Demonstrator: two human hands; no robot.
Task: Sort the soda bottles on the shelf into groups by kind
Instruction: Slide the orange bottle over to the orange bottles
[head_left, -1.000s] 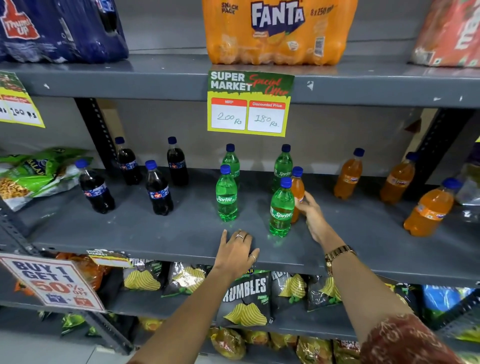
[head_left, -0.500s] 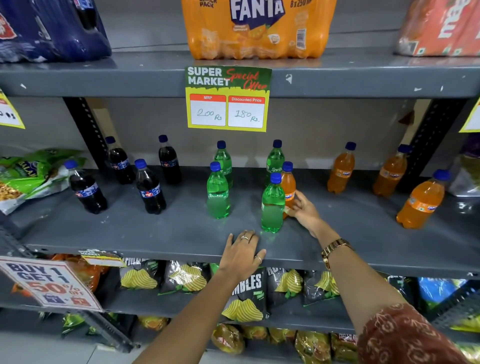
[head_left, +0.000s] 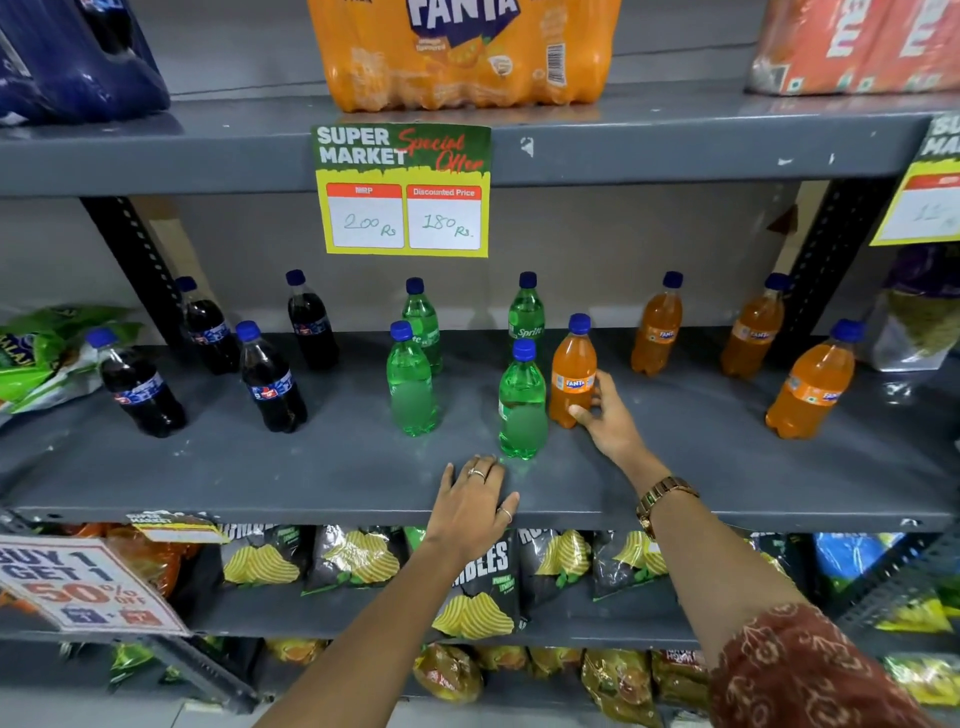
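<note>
Soda bottles stand on a grey shelf (head_left: 311, 473). Several dark cola bottles (head_left: 272, 379) are at the left and several green Sprite bottles (head_left: 410, 382) in the middle. Three orange Fanta bottles (head_left: 657, 330) stand at the right. A fourth Fanta bottle (head_left: 571, 374) stands right beside the front Sprite bottle (head_left: 522, 408), with my right hand (head_left: 605, 415) wrapped around its lower part. My left hand (head_left: 472, 501) lies flat on the shelf's front edge, fingers apart, holding nothing.
A price sign (head_left: 402, 189) hangs from the upper shelf, under a Fanta multipack (head_left: 462, 52). Green snack bags (head_left: 41, 353) lie at the shelf's far left and a bag (head_left: 917, 312) at its far right. Chip packets (head_left: 475, 587) fill the shelves below.
My right hand has closed around the Fanta bottle and brought it out to the right of the front Sprite bottle, from behind it. My left hand stayed on the shelf edge.
</note>
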